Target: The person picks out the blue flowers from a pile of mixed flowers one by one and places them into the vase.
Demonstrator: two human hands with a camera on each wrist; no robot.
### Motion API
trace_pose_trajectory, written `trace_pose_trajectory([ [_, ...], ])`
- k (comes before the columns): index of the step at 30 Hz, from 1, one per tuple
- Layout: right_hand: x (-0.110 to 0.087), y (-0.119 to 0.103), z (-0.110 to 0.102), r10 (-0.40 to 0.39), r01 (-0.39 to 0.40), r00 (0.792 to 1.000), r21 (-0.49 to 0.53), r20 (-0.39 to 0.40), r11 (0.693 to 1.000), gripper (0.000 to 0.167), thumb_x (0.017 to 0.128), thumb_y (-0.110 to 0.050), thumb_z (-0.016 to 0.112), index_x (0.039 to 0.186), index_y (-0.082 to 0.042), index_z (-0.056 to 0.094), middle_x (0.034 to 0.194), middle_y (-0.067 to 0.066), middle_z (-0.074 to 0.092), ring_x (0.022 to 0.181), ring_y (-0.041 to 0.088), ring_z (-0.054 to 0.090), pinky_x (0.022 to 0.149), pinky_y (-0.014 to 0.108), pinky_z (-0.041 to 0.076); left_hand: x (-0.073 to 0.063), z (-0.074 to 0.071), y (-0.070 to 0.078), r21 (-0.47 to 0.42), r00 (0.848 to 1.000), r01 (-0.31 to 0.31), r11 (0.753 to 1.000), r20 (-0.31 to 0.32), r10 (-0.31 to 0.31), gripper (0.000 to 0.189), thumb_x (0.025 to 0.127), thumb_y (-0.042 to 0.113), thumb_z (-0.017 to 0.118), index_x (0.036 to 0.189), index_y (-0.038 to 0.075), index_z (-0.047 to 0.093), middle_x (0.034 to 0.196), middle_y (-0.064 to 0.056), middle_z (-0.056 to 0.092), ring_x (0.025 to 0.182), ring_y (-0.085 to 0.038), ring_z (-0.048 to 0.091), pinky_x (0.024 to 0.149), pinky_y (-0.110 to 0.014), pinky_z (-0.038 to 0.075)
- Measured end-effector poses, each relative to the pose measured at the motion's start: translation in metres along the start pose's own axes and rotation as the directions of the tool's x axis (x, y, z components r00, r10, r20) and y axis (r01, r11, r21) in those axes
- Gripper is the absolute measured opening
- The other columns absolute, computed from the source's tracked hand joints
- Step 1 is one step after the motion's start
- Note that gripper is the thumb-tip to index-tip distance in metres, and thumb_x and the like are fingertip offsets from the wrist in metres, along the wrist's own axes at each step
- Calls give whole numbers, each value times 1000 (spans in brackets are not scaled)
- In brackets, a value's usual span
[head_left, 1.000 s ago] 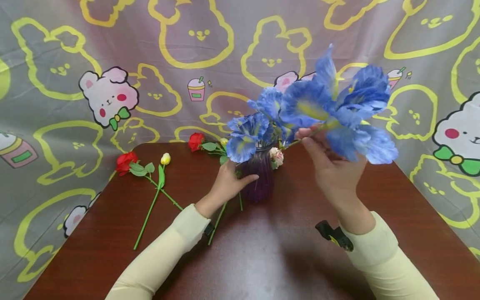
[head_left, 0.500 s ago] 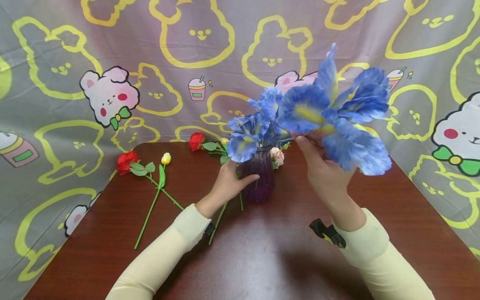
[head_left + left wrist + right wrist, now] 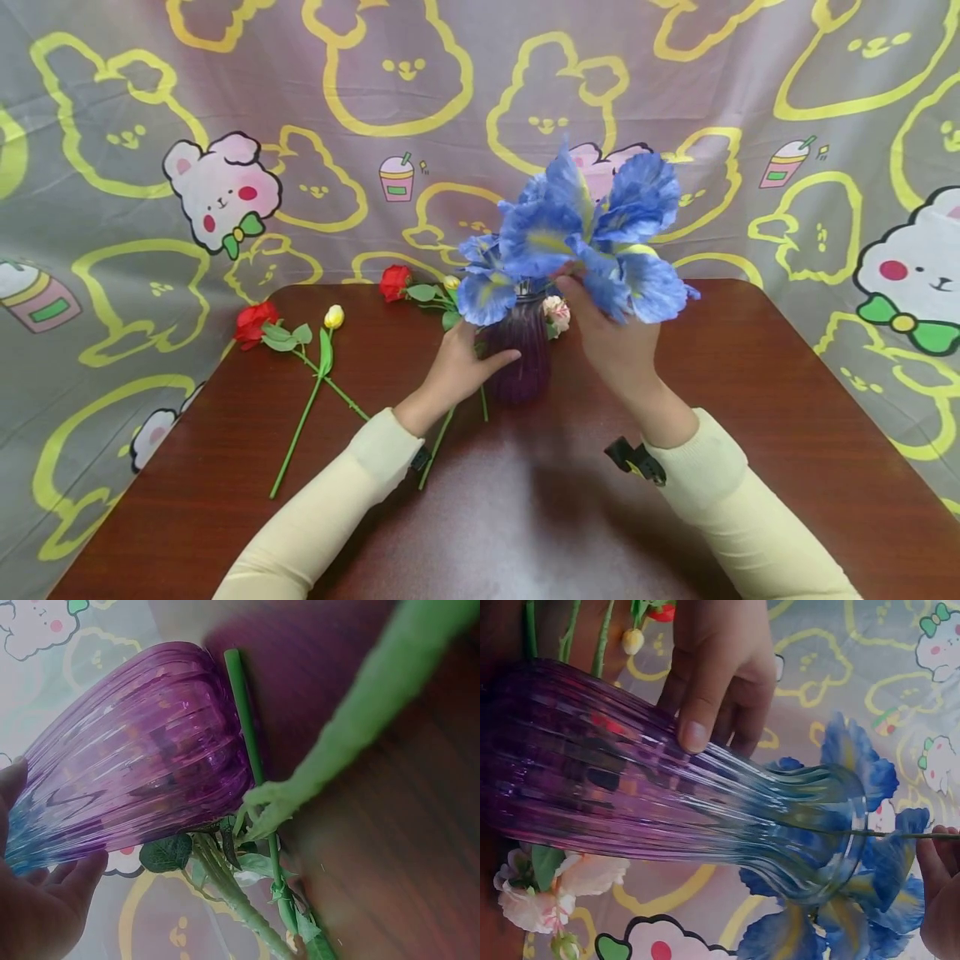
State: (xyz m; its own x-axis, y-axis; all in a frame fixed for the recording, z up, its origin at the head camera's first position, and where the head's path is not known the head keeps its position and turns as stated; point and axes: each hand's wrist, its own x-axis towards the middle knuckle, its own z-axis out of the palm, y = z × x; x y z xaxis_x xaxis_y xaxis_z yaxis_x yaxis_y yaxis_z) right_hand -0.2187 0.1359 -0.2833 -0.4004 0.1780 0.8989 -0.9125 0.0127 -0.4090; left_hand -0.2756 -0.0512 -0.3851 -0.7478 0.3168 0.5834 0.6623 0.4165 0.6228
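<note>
My left hand (image 3: 452, 367) grips the ribbed purple glass vase (image 3: 522, 354) by its upper side, thumb across the front. The vase stands upright on the table, and in the right wrist view its glass fades to blue at the neck. My right hand (image 3: 621, 350) pinches the thin stem (image 3: 896, 835) of an artificial blue iris (image 3: 637, 196), just under the bloom. That stem passes through the vase mouth into the neck. Another blue iris (image 3: 487, 292) shows over the vase's left rim, partly covered by the held bloom.
Left of the vase, a red rose (image 3: 257, 323) and a yellow tulip (image 3: 334, 317) lie with crossed stems on the brown table (image 3: 187, 467). Another red rose (image 3: 394, 283) lies farther back. A pale pink flower (image 3: 557, 315) lies behind the vase. A patterned curtain (image 3: 420, 83) encloses the table.
My right hand has moved left with the iris, bringing its bloom over the vase mouth. The left hand stays on the vase.
</note>
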Motion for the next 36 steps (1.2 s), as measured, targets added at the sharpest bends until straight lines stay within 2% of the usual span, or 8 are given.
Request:
trace_pose_trajectory([
  [5,-2,7,-1,23,-21,1000,-114,19,993,30,78,16,72,105,14,59,91,9,69,85,20,65,76,30,51,0,0,-1,6,1000,-9,1000,-3,9,82,77,24,85,143,4,40,137,-13,53,124,-23,52,99,-40,44],
  [11,-3,15,-2,18,-3,998,-264,52,965,33,77,9,76,107,9,63,94,13,70,88,21,66,78,29,50,-1,0,1,9,1000,5,1000,3,-5,82,77,23,85,143,3,41,138,-13,52,125,-23,51,99,-40,44],
  [15,-5,16,-2,41,-14,998,-447,51,894,27,80,-3,80,102,5,67,91,12,70,86,19,66,74,28,49,-1,-1,2,4,1000,10,1000,10,-10,82,78,23,84,144,3,40,139,-13,51,125,-23,50,100,-40,44],
  [17,-6,16,-2,41,6,997,-565,70,825,25,82,-7,79,99,4,66,88,13,69,83,23,65,70,34,50,0,-1,3,4,1000,15,1000,16,-15,82,79,24,83,145,4,39,141,-12,50,127,-22,49,100,-40,43],
  [20,-8,14,-3,84,-6,992,-623,95,782,29,81,-4,77,104,6,63,91,16,67,87,29,64,73,44,51,0,-1,3,11,1000,12,1000,25,-13,82,80,25,82,146,5,38,143,-10,48,129,-21,47,100,-40,43],
  [24,-9,13,-5,114,-51,990,-549,83,834,28,78,5,74,103,9,61,90,17,66,79,23,58,71,37,48,0,-1,2,18,1000,1,1000,29,-1,82,81,25,82,147,6,36,144,-10,47,130,-19,45,100,-40,43],
  [27,-10,15,-7,114,-73,992,-487,56,870,12,77,8,70,87,9,63,70,14,61,64,18,45,58,27,38,0,-1,2,14,1000,3,1000,31,-4,83,81,25,81,147,7,35,144,-9,46,131,-19,44,101,-41,43],
  [36,-14,14,-10,187,-140,981,-470,53,872,15,75,2,77,88,5,72,75,11,70,63,10,47,58,19,42,0,0,1,53,1000,2,999,15,-3,77,80,26,83,142,5,42,138,-10,53,125,-23,50,98,-41,45],
])
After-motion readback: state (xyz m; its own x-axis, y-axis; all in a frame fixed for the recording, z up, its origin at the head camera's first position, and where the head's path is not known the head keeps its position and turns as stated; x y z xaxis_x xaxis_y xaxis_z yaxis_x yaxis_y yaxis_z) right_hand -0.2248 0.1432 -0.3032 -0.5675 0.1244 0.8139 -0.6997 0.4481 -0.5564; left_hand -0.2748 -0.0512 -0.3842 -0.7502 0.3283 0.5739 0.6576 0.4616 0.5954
